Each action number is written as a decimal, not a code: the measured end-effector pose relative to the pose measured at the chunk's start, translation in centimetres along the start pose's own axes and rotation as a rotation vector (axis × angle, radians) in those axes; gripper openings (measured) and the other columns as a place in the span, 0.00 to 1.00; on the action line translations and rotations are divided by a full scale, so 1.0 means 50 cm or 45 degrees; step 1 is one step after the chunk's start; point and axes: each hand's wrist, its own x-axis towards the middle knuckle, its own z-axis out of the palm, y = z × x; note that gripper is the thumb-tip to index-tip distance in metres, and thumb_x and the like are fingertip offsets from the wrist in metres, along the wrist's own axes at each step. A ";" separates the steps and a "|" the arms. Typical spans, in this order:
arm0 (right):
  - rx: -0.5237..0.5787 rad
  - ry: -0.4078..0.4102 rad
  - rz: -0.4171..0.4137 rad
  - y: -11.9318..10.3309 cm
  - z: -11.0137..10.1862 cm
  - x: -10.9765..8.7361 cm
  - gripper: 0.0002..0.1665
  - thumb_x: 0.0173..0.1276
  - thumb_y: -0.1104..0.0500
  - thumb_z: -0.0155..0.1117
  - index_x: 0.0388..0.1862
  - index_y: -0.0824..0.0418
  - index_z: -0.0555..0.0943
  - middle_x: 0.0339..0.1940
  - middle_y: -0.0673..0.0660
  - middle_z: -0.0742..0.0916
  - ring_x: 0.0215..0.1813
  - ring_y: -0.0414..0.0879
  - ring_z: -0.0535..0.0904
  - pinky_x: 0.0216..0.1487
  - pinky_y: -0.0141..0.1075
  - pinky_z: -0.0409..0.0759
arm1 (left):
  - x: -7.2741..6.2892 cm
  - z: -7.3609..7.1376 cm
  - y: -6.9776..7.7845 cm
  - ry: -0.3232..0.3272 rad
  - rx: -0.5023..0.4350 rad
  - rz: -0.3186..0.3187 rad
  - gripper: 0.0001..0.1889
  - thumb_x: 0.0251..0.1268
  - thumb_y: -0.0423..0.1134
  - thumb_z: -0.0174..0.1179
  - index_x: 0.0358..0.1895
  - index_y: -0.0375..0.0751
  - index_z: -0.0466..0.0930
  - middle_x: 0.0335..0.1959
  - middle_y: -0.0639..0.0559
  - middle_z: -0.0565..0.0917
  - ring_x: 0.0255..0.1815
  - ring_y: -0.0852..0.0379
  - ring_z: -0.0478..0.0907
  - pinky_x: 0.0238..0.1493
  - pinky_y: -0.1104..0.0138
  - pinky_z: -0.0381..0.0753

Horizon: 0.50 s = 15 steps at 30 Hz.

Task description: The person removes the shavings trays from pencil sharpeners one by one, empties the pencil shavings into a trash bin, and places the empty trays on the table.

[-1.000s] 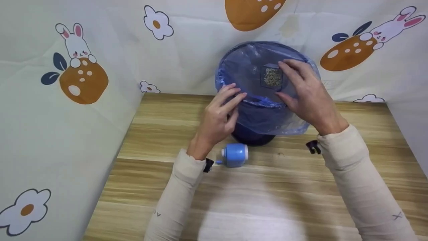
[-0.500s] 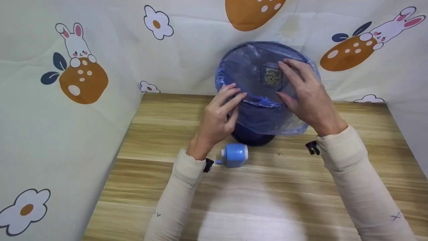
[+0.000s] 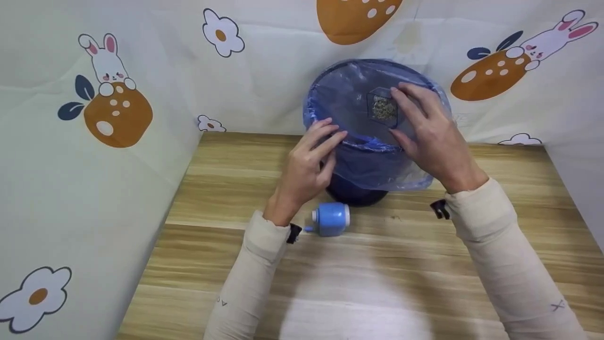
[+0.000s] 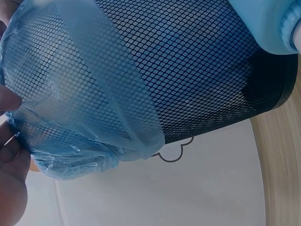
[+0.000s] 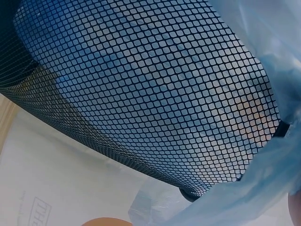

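Note:
My right hand pinches a small clear box between thumb and fingers, above the mouth of a mesh trash can. Pencil shavings show inside the box. A thin blue plastic bag lines the can and folds down over its rim. At the near left of that rim, my left hand holds the bagged edge, its fingers over the top and its thumb lower down. A blue pencil sharpener with a crank lies on the table before the can. The right wrist view shows mostly mesh.
The wooden table meets pale printed cloth walls at the back and sides. The can stands close to the back wall. Some tiny dark specks lie on the table right of the sharpener.
My right hand shifts very slightly left with the clear box, which tilts a little. The shavings stay in it. The left hand, can and sharpener keep their places.

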 end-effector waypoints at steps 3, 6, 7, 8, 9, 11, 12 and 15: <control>-0.017 -0.011 -0.010 0.000 -0.001 -0.001 0.40 0.60 0.69 0.72 0.71 0.68 0.69 0.68 0.68 0.72 0.70 0.62 0.68 0.67 0.50 0.72 | 0.000 0.001 0.000 0.005 -0.005 0.001 0.19 0.63 0.22 0.54 0.55 0.33 0.83 0.54 0.37 0.81 0.66 0.43 0.74 0.74 0.55 0.65; -0.042 -0.024 -0.021 -0.001 -0.002 -0.001 0.40 0.61 0.68 0.71 0.71 0.68 0.68 0.68 0.69 0.72 0.70 0.62 0.68 0.67 0.51 0.72 | 0.000 0.001 0.000 0.007 -0.007 0.002 0.19 0.63 0.22 0.54 0.55 0.33 0.83 0.54 0.37 0.81 0.66 0.43 0.74 0.73 0.55 0.65; -0.043 -0.024 -0.022 -0.001 -0.002 -0.001 0.39 0.61 0.68 0.71 0.71 0.68 0.68 0.68 0.69 0.72 0.70 0.62 0.68 0.67 0.51 0.72 | 0.000 0.001 0.000 0.008 -0.006 0.002 0.19 0.63 0.22 0.54 0.55 0.33 0.83 0.54 0.37 0.81 0.66 0.43 0.74 0.73 0.55 0.65; -0.044 -0.022 -0.022 -0.001 -0.002 -0.001 0.39 0.61 0.68 0.71 0.71 0.68 0.68 0.68 0.69 0.72 0.70 0.62 0.68 0.67 0.51 0.72 | 0.000 0.001 0.000 0.008 -0.006 0.002 0.19 0.63 0.22 0.54 0.55 0.33 0.83 0.54 0.37 0.81 0.66 0.43 0.74 0.74 0.55 0.65; -0.044 -0.019 -0.023 -0.001 -0.002 -0.001 0.39 0.61 0.68 0.71 0.71 0.68 0.68 0.68 0.69 0.72 0.70 0.62 0.68 0.67 0.51 0.72 | 0.000 0.001 0.000 0.007 -0.005 0.002 0.19 0.63 0.22 0.54 0.55 0.33 0.83 0.54 0.37 0.81 0.66 0.43 0.74 0.74 0.55 0.65; -0.044 -0.009 -0.023 -0.001 -0.001 -0.001 0.40 0.60 0.69 0.71 0.71 0.68 0.68 0.68 0.69 0.72 0.69 0.62 0.68 0.68 0.50 0.72 | 0.000 0.001 0.000 0.006 -0.005 0.002 0.19 0.63 0.22 0.54 0.55 0.33 0.83 0.54 0.37 0.81 0.66 0.43 0.74 0.74 0.55 0.65; -0.037 -0.002 -0.020 -0.001 0.000 -0.001 0.40 0.60 0.70 0.71 0.71 0.68 0.69 0.68 0.69 0.72 0.69 0.62 0.68 0.68 0.50 0.72 | 0.000 0.001 0.000 0.005 -0.004 0.002 0.18 0.63 0.22 0.54 0.55 0.34 0.83 0.54 0.37 0.81 0.66 0.43 0.74 0.74 0.55 0.65; -0.012 0.020 -0.013 -0.001 0.001 -0.001 0.40 0.58 0.71 0.72 0.70 0.67 0.70 0.67 0.68 0.73 0.69 0.62 0.69 0.68 0.50 0.71 | 0.000 0.001 0.000 0.002 -0.007 0.003 0.18 0.64 0.22 0.54 0.55 0.33 0.83 0.55 0.38 0.81 0.66 0.43 0.74 0.74 0.56 0.65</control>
